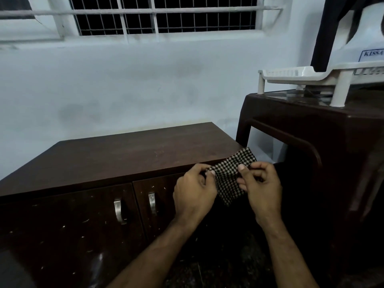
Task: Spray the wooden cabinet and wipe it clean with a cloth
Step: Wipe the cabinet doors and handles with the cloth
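now both hands [226,188] pinch the cloth [230,177] beside the cabinet [116,154].

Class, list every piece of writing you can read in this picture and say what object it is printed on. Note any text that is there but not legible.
"KISSA": dark letters in a blue-bordered label on the white appliance at the upper right; the frame edge cuts the word off.
Strip label just below it, on the appliance's front: too blurred to read.
No writing shows on the wooden cabinet or the checked cloth.
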